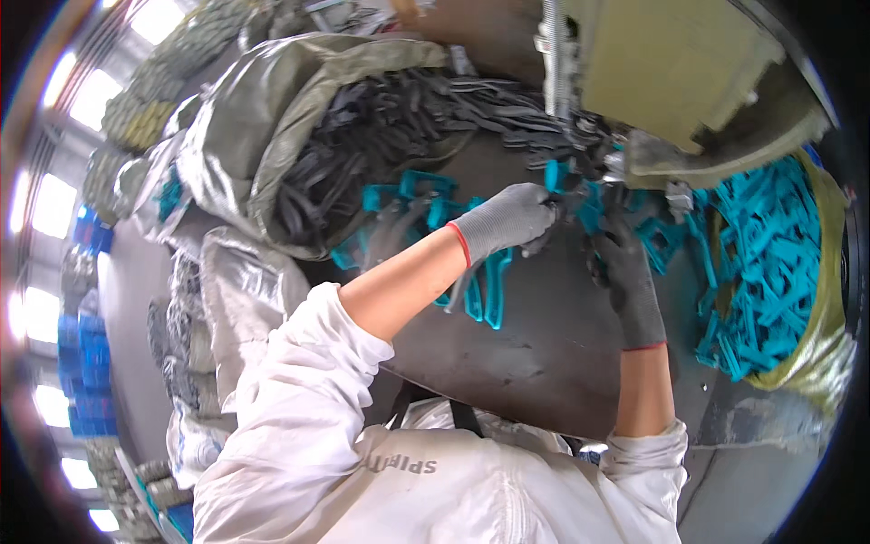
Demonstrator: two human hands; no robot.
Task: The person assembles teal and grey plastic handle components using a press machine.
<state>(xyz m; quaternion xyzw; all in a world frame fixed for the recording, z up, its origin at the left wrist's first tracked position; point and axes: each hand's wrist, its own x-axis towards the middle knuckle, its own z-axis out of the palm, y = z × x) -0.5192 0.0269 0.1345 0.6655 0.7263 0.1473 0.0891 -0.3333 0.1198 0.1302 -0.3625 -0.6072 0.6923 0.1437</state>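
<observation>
My left hand (512,219), in a grey knit glove with dark fingertips, reaches in over the table with its fingers curled closed. What they hold is hidden. My right hand (627,276), gloved alike, is bent inward below a metal fitting (613,168) of the machine. Its fingers are closed, and their contents cannot be made out. Between the hands, close to the fitting, is a teal plastic piece (590,208). Several teal plastic parts with dark grey strips lie under and beside my left forearm, one long teal part (494,288) among them. Another teal part (660,243) lies right of my right hand.
A pale sack (231,136) spills a heap of dark grey strips (372,127) at the left. On the right stands a yellowish sack (820,254) full of teal parts (766,272). A machine with a yellowish panel (671,72) overhangs the dark table (544,349) at the far right.
</observation>
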